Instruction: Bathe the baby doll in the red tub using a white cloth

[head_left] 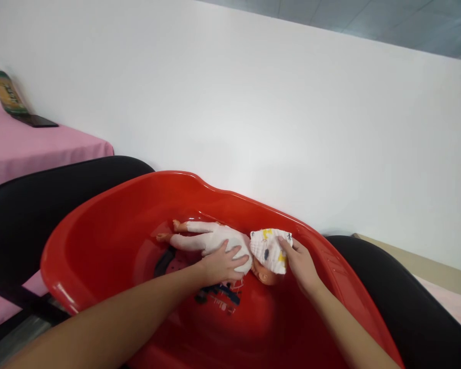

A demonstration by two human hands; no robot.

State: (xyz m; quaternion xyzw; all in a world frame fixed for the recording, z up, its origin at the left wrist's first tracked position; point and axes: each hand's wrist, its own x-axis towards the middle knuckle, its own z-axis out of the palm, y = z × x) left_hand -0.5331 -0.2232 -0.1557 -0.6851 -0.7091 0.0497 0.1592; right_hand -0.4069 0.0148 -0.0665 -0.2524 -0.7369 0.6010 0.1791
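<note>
A baby doll in a white suit lies inside a red baby bathtub, feet to the left and head to the right. My left hand rests on the doll's torso with its fingers spread. Over the doll's face lies a small white cloth with yellow and dark prints. My right hand pinches the cloth's right side between thumb and fingers. Part of the doll's head shows below the cloth; its face is hidden. A printed picture marks the tub's floor under the doll.
Black chairs stand at the left and right of the tub. A pink-covered table at the far left bears a dark phone and a green-and-yellow package. A white wall rises behind the tub.
</note>
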